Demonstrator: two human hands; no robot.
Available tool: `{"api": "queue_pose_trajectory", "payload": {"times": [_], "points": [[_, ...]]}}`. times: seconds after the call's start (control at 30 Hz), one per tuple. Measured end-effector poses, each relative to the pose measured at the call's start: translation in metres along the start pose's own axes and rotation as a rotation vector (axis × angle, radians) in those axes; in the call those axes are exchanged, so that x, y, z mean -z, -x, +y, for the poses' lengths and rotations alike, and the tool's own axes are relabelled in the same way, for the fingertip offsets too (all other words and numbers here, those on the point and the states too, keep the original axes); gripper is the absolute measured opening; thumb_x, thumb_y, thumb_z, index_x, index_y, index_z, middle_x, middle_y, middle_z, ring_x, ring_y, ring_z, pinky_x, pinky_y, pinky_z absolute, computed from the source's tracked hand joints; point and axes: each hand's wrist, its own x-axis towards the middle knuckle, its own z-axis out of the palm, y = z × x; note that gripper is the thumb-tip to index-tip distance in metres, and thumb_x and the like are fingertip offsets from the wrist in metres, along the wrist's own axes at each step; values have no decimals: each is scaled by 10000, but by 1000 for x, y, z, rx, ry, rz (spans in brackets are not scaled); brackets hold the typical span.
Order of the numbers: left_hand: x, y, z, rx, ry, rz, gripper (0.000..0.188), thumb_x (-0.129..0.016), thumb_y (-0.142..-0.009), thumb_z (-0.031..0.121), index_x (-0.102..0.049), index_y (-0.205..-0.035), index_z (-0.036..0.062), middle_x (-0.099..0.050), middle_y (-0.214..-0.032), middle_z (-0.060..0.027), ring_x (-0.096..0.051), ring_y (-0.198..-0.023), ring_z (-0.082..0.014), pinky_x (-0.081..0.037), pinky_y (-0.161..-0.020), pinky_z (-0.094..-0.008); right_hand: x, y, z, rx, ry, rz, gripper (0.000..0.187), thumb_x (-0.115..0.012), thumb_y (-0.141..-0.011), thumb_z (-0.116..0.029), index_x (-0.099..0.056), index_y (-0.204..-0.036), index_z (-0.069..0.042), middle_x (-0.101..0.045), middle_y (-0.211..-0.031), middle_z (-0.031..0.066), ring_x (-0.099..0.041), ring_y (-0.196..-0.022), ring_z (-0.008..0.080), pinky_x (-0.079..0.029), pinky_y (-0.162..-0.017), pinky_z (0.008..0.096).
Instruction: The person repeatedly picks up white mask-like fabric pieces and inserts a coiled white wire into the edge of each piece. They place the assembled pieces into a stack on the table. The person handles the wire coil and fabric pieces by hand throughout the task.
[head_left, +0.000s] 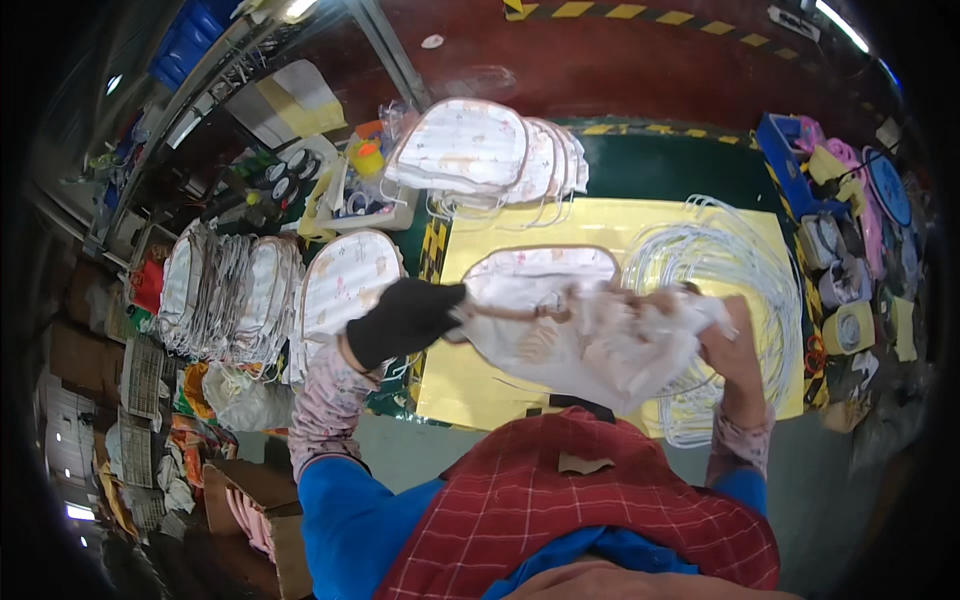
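Note:
My left hand (405, 322), in a black glove, is closed on the left edge of a white printed cloth piece (640, 350) with brown edging. At the other end my bare right hand (732, 345) grips a bunched part of the same cloth. Between the hands the cloth hangs crumpled and blurred by motion, over a yellow sheet (445, 385). Behind it shows a flat, rounded cloth panel (540, 262) with a brown rim; whether it is a separate piece I cannot tell. My right fingers are partly hidden by the cloth.
Coiled white cord (765, 270) lies on the sheet at right. A pile of rounded cloth panels (460, 145) sits at the back, with more panels (235, 290) stacked at left. A blue bin (775, 150) stands far right, a white tray (385, 215) back left.

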Motion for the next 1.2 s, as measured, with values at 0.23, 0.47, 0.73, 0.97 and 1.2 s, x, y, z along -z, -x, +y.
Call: {"api": "queue_pose_trajectory", "payload": {"times": [0.23, 0.47, 0.73, 0.97, 1.2], "points": [[-17, 41, -48, 473, 381, 466, 239, -552, -870, 35, -567, -1100, -29, -614, -942, -54, -591, -798, -118, -487, -654, -258, -21, -52, 84, -225, -259, 426, 436, -400, -946, -319, -612, -798, 32, -612, -606, 98, -556, -501, 151, -435, -454, 280], [-120, 51, -103, 708, 713, 1127, 304, -486, -905, 113, -552, -1160, -40, -607, -1070, -123, -586, -949, -195, -477, -811, -321, -64, -20, 172, -474, -787, 484, 508, -372, -975, -398, -386, -1323, -28, -559, -1162, 134, -557, -1032, 237, -488, -792, 350], [-44, -126, -209, 496, -102, 744, 307, -608, -845, 251, -526, -972, -16, -562, -834, -169, -520, -728, -276, -436, -638, -414, 11, 133, 200, -709, -318, 641, 323, -471, -931, -228, -570, -1142, -4, -640, -980, 70, -614, -741, 134, -493, -605, 254], [-183, -119, -344, 552, -536, 216, 528, -530, -868, 359, -433, -1303, 75, -582, -1095, -218, -565, -1009, -380, -453, -822, -446, 82, 253, 261, -810, -72, 1049, 263, -511, -895, -185, -619, -1060, -10, -658, -873, 52, -634, -715, 127, -503, -583, 252], [-357, -77, -44, 495, 399, -208, 275, -625, -826, 127, -606, -1055, -24, -650, -1001, -164, -612, -956, -294, -466, -848, -359, 146, 314, 351, -1134, 625, 1033, 243, -601, -790, -251, -673, -920, -58, -667, -832, 130, -656, -736, 217, -518, -655, 341]]}}
